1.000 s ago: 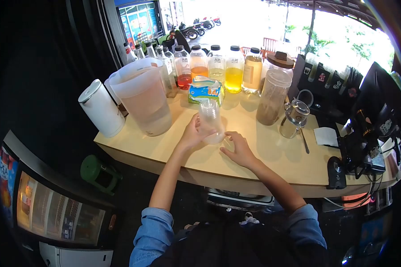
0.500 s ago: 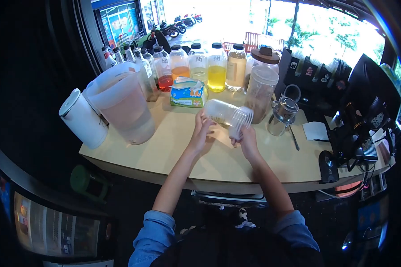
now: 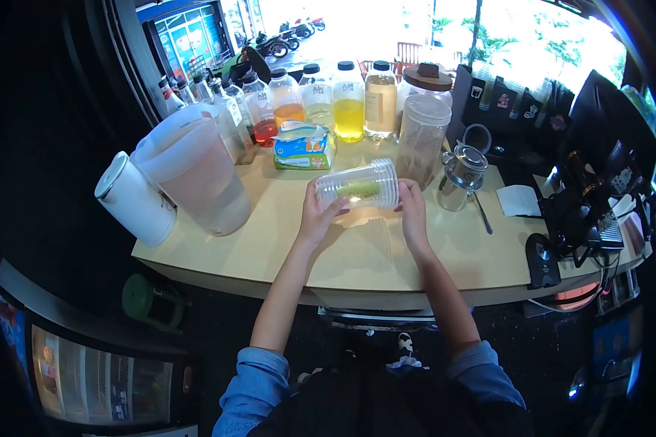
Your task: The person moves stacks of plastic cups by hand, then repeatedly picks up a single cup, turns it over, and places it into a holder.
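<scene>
A short stack of clear plastic cups lies sideways in the air above the counter, with a green print on its side. My left hand is closed around the base end, thumb along the near side. At the rim end, my right hand grips the nested rims with its fingers. Behind the cups are a tissue pack and a tall clear jar with a lid. To the right of my right hand stands a metal drip filter on a glass.
Several bottles of coloured liquid, including a yellow one, line the counter's back. A large plastic pitcher and a white kettle stand left. A spoon, white paper and a dark monitor are right.
The cup stack has turned from sloping down to the right to nearly level, its rims sitting closer together. My right hand has moved up beside the rims. The view has shifted slightly.
</scene>
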Tool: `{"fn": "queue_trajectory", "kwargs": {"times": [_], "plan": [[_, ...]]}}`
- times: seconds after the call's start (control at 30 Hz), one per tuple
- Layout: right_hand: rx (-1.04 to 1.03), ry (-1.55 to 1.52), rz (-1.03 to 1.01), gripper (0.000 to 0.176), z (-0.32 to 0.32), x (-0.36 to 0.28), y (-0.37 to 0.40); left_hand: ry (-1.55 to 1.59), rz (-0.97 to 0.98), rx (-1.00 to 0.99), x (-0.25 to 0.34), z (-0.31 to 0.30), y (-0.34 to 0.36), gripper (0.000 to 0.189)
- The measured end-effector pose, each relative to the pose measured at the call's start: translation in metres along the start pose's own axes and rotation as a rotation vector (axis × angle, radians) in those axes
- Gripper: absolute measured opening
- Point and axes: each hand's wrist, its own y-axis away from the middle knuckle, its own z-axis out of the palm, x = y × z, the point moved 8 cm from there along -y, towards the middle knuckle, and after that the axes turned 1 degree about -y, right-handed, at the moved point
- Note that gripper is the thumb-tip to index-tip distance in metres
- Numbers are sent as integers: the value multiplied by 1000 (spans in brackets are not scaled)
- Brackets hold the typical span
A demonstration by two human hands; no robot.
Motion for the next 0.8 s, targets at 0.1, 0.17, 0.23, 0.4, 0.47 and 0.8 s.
{"fn": "queue_trajectory", "kwargs": {"times": [0.1, 0.17, 0.23, 0.4, 0.47, 0.8], "plan": [[-258, -200, -31, 34, 13, -10, 4, 18, -80, 2, -8, 0, 2, 49], [-278, -250, 8, 33, 11, -12, 7, -26, -82, -7, -8, -1, 2, 48], [-299, -304, 48, 31, 9, -23, 15, -73, -83, -16, -13, -4, 5, 48], [-342, -177, 207, 23, -24, -26, 38, -521, -33, -187, -5, 21, 24, 63], [-332, -160, 246, 21, -38, -26, 45, -594, -11, -240, 21, 45, 33, 69], [-406, -112, 225, 17, -55, -46, 80, -727, 55, -485, 31, 89, 49, 74]]}}
